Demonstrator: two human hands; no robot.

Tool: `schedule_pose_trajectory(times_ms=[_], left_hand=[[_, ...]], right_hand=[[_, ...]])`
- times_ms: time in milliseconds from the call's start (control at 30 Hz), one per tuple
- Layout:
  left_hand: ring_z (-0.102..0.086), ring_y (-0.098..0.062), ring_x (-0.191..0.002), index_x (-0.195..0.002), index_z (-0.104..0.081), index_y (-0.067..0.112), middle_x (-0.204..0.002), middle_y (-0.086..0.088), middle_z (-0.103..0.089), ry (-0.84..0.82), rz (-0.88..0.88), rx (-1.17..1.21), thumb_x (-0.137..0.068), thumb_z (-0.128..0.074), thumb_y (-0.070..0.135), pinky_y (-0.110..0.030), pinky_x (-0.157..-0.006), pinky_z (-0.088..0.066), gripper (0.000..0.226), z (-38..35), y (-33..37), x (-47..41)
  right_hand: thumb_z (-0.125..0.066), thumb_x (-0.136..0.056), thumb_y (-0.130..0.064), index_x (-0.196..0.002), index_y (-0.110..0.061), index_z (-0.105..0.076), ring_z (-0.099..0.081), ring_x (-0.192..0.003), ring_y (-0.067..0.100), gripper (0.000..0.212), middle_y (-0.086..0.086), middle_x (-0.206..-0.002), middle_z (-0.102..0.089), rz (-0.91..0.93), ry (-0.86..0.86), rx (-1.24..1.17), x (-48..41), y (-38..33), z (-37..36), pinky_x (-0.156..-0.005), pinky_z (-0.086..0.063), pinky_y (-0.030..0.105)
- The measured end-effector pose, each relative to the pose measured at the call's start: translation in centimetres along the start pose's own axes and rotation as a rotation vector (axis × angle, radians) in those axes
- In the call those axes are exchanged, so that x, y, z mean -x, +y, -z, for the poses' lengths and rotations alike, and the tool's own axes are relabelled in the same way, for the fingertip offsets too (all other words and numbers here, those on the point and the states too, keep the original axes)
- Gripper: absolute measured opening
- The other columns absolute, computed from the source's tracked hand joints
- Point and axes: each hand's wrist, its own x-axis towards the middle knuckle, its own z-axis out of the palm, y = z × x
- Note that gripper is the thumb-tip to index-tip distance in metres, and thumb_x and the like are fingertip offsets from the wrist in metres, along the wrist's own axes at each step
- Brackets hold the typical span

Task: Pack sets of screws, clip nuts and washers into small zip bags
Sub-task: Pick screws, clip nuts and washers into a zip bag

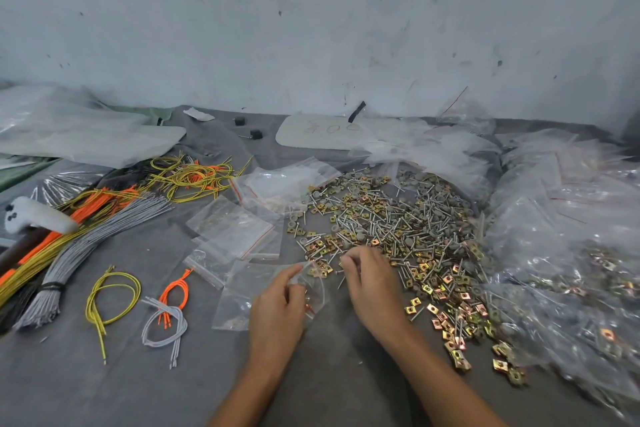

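A big loose heap of silver screws [391,222], brass clip nuts [446,291] and grey washers [427,192] covers the grey cloth at centre right. My left hand [277,308] pinches the mouth of a small clear zip bag [242,295] near the heap's front edge. My right hand [370,282] sits just right of it, fingers curled down over the near edge of the heap at the bag's opening; what it holds is hidden under the fingers. More empty zip bags [235,225] with red seal lines lie just behind.
Bundles of orange, yellow and grey cords [69,246] lie at left, with small loose loops [114,295] in front. Filled clear bags [568,236] pile up at right. White plastic sheets [318,132] lie at the back by the wall.
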Motion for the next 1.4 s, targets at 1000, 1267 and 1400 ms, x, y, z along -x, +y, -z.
schedule_pose_trajectory(times_ms=[1000,1267,1400], left_hand=[[-0.064,-0.001,-0.059,-0.116,-0.066,0.044,-0.065,0.014,-0.07,0.01,0.029,0.037,-0.084,-0.043,0.03,-0.029,-0.064,-0.053,0.042,0.2,0.4,0.1],[-0.063,-0.003,-0.057,-0.114,-0.065,0.046,-0.063,0.014,-0.069,0.014,0.038,0.03,-0.083,-0.042,0.033,-0.027,-0.062,-0.052,0.041,0.3,1.0,0.2],[-0.063,-0.003,-0.056,-0.116,-0.067,0.042,-0.063,0.013,-0.069,0.01,0.044,0.038,-0.084,-0.043,0.032,-0.031,-0.063,-0.053,0.041,0.4,0.9,0.2]], right_hand=[[-0.053,-0.099,-0.04,-0.102,-0.03,-0.057,-0.05,-0.094,0.015,0.012,-0.01,-0.101,-0.058,0.129,-0.155,0.209,-0.1,-1.3,-1.3,-0.078,-0.044,0.034],[-0.064,-0.097,-0.024,-0.099,-0.029,-0.061,-0.06,-0.086,0.0,0.006,-0.018,-0.089,-0.063,-0.084,0.044,-0.223,1.2,-1.6,0.0,-0.074,-0.049,0.02],[-0.067,-0.095,-0.023,-0.104,-0.042,-0.064,-0.064,-0.092,-0.007,0.021,-0.025,-0.095,-0.069,-0.085,0.071,-0.345,3.5,-2.4,0.6,-0.077,-0.048,0.008]])
